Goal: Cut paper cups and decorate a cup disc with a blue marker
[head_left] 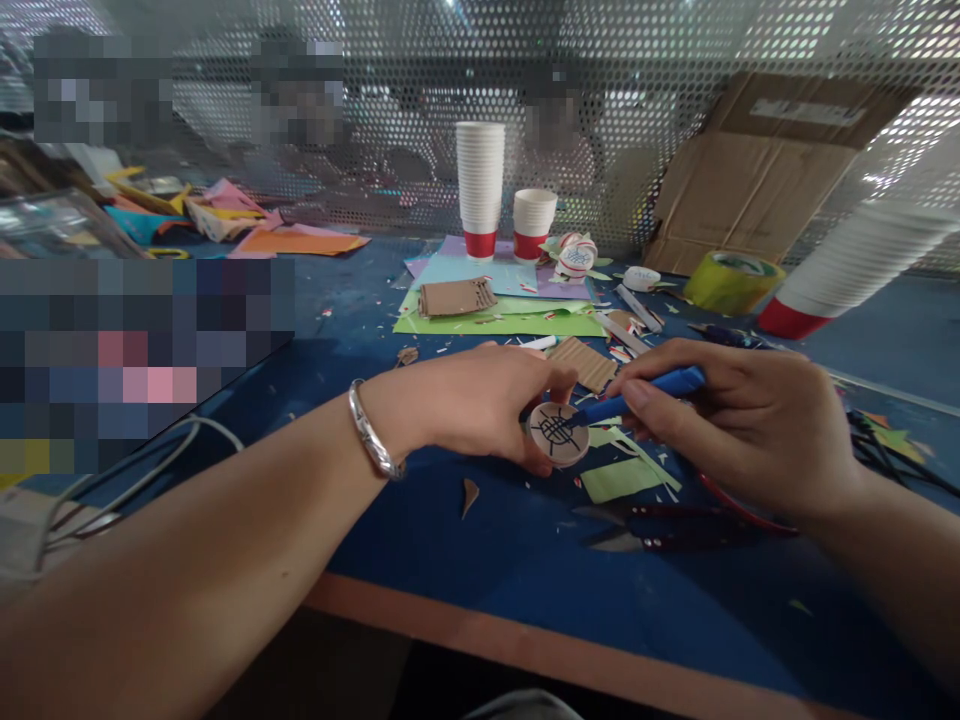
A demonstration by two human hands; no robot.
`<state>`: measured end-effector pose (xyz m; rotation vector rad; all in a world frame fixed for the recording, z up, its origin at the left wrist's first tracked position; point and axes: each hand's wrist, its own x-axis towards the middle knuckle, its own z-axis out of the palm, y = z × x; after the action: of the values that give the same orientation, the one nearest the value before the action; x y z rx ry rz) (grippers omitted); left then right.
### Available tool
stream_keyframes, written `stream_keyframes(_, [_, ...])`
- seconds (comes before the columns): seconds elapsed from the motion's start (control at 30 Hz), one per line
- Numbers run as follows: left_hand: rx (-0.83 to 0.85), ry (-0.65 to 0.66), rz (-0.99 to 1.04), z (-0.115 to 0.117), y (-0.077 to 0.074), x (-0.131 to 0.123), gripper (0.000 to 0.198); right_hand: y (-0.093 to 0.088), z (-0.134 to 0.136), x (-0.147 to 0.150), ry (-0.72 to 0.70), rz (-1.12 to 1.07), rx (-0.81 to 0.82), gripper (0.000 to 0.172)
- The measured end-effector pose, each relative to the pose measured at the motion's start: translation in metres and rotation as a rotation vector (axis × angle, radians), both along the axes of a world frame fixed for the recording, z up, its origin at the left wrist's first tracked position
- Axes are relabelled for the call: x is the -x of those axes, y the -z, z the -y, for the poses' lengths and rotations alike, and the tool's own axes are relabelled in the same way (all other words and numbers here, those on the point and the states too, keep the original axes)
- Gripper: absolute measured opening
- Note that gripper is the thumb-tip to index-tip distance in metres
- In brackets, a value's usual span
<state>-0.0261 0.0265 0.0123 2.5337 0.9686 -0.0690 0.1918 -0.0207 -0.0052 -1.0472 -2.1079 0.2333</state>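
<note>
Between the thumb and fingers of my left hand is a small white paper cup base, its round face tilted up toward me. Dark lines cross on that face in a grid-like pattern. My right hand grips a blue marker, whose tip meets or hovers just over the drawn lines; I cannot tell which. Red-handled scissors lie below my right hand. Beside the cup base rest a light green paper piece and a square of corrugated cardboard.
Two stacks of paper cups, one tall and one short, stand at the back. A cup with similar lines sits near them. On the right are yellow tape, a leaning cup stack and a cardboard box. Scraps litter the table.
</note>
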Motion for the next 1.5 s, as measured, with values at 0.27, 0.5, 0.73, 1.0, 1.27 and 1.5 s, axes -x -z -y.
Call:
stream_keyframes(0.27, [-0.002,0.006,-0.002,0.0006,-0.0011,0.0002,0.043,0.0003,0.0010,-0.0002,0.041,0.022,-0.041,0.009])
stream_keyframes(0.5, [0.012,-0.034,-0.024,0.0014,-0.0028,-0.0005,0.042,0.0014,0.0048,0.0025,-0.028,-0.045,0.021,0.008])
stream_keyframes(0.73, [0.023,-0.018,-0.009,0.0017,-0.0043,-0.0002,0.044,0.0017,0.0051,0.0041,-0.061,-0.002,0.044,0.008])
stream_keyframes(1.0, [0.011,-0.014,-0.003,0.0005,-0.0025,-0.0005,0.041,0.0014,0.0033,0.0011,-0.023,-0.002,0.057,0.007])
stream_keyframes(1.27, [-0.001,0.003,-0.006,0.0007,-0.0019,0.0000,0.039,0.0007,0.0018,-0.0001,0.035,-0.001,0.032,0.007])
stream_keyframes(1.5, [0.019,-0.004,-0.011,0.0013,-0.0026,-0.0003,0.046,0.0016,0.0004,-0.0028,0.045,0.017,0.010,0.010])
